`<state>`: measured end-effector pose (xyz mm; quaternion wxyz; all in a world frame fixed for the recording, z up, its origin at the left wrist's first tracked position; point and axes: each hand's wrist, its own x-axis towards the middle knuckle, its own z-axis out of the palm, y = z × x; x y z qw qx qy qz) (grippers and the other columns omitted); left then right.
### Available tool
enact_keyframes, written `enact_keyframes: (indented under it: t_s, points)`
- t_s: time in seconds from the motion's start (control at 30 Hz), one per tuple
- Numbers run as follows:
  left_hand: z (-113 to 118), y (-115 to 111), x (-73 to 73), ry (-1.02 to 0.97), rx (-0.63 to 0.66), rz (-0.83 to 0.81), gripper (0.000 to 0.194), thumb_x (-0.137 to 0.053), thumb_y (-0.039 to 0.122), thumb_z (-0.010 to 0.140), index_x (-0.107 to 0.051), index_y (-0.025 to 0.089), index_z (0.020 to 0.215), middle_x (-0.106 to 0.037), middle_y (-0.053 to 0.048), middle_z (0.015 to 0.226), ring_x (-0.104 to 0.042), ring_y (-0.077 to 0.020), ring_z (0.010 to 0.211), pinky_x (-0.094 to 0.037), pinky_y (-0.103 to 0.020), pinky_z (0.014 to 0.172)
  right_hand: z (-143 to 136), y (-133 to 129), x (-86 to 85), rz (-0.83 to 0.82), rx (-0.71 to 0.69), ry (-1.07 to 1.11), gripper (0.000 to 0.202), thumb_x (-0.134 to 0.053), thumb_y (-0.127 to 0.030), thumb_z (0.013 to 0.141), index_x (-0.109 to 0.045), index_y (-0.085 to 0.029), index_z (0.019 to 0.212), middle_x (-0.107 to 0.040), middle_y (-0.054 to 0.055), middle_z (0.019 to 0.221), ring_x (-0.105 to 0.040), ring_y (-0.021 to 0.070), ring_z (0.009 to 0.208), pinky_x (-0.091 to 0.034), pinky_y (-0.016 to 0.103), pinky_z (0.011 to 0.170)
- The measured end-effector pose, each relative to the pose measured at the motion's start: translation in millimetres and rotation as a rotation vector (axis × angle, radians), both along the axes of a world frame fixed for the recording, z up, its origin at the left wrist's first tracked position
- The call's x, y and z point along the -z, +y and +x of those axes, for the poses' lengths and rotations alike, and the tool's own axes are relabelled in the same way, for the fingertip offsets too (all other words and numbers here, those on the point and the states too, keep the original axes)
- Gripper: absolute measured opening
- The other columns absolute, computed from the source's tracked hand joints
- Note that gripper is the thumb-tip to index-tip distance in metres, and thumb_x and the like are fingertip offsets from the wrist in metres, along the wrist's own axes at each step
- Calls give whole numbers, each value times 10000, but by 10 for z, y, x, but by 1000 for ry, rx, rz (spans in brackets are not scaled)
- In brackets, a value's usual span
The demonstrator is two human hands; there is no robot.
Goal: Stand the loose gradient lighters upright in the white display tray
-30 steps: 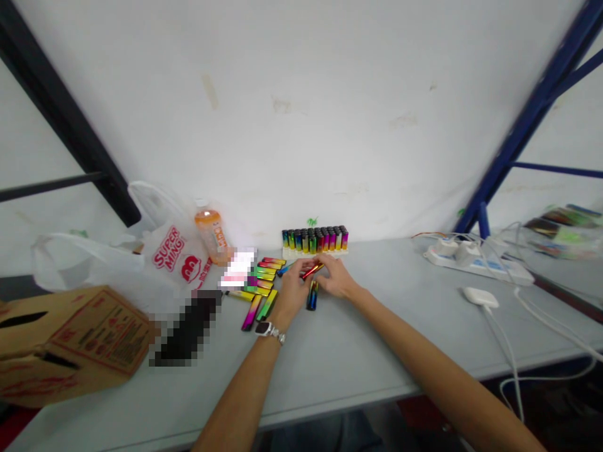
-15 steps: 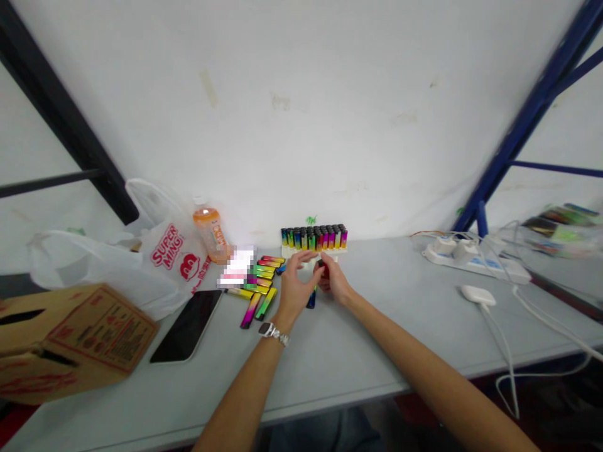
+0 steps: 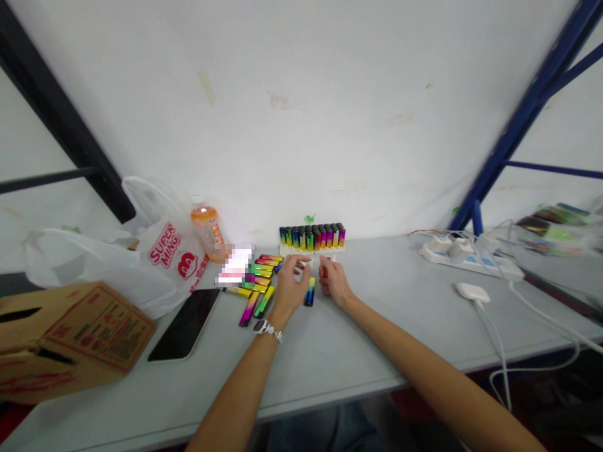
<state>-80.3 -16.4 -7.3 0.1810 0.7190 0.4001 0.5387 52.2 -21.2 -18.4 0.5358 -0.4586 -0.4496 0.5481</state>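
My left hand [image 3: 291, 287], with a watch at its wrist, is above the table with its fingers curved and the thumb apart; no object shows in it. Closed in a loose fist, my right hand [image 3: 332, 277] hides whatever its fingers hold. Between the two hands, a blue-to-yellow lighter [image 3: 309, 292] lies on the table, dark end towards me. Behind them, many gradient-coloured lighters [image 3: 312, 238] stand upright in rows in a pale tray [image 3: 287, 251]. Left of my left hand, several loose lighters [image 3: 264, 284] lie flat, partly overlapped by a blurred white patch.
On the left are a cardboard box [image 3: 94, 333], a white plastic bag [image 3: 164, 263], an orange drink bottle [image 3: 208, 232] and a black phone [image 3: 186, 325]. A power strip [image 3: 471, 260], a white charger [image 3: 472, 292] and cables lie on the right. The wall rises behind.
My hands have moved apart from each other, the left one slightly leftward. The blue-to-yellow lighter on the table, partly covered before, now shows almost whole between them.
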Motion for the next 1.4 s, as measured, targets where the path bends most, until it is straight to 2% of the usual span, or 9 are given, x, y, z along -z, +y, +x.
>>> enact_keyframes:
  t_s: [0.1,0.33,0.5,0.6,0.73,0.9,1.0,1.2,1.4]
  points:
    - [2,2,7,23,3,-24,137,-535,160,859,-624,191,958,-667,-37,959,-616,-132,797,-512,-269,710,3,-28,-15,7,53,56,535,-509,-727,757,-364,-241,586,-229,-108,408,-166,62,356,-117,219,354]
    - [1,25,59,94,13,-61,140,-528,161,861,-633,195,947,-647,-31,967,-612,-125,775,-503,-251,673,-19,8,27,37,143,-7,447,-520,-596,792,-371,-240,565,-300,-81,414,-243,73,358,-162,233,356]
    - [-64,22,68,329,-13,-74,66,-594,237,851,-627,203,897,-628,-22,890,-589,-150,732,-495,-298,719,35,65,32,17,76,97,539,-516,-755,769,-495,-222,690,-289,-104,442,-228,73,362,-185,217,355]
    - [-102,14,70,454,-54,-131,156,-671,338,814,-618,203,870,-624,-34,863,-606,-190,762,-481,-316,703,106,130,31,71,59,131,654,-490,-822,746,-624,-199,894,-407,-77,514,-368,97,414,-332,229,405]
    - [-111,3,93,569,-114,-184,236,-734,397,759,-605,207,815,-624,-41,809,-611,-217,735,-446,-318,669,235,256,39,208,139,-48,636,-534,-774,775,-675,-177,943,-555,-15,630,-545,142,599,-452,269,608]
    - [-63,-38,88,619,-112,-278,198,-693,371,795,-579,211,770,-615,-26,724,-598,-207,689,-365,-285,618,425,475,16,397,334,-458,469,-648,-641,774,-727,-179,766,-617,26,733,-552,185,766,-439,298,727]
    - [-31,-68,56,619,-92,-317,187,-676,351,810,-567,209,754,-613,-17,701,-584,-185,658,-320,-270,594,512,604,-35,481,356,-591,414,-660,-579,790,-774,-182,816,-660,38,773,-553,189,785,-429,292,723]
    - [-9,-88,26,606,-48,-369,188,-652,357,836,-572,199,774,-627,-7,708,-558,-150,629,-286,-261,572,585,830,-134,484,369,-701,465,-630,-547,820,-785,-134,967,-708,51,730,-573,172,648,-439,281,627]
    - [-10,-77,27,596,-41,-340,213,-615,390,875,-580,201,784,-663,-15,759,-575,-154,671,-291,-257,579,612,999,-102,603,390,-755,429,-632,-439,831,-667,-167,1160,-696,35,774,-589,175,649,-468,289,654]
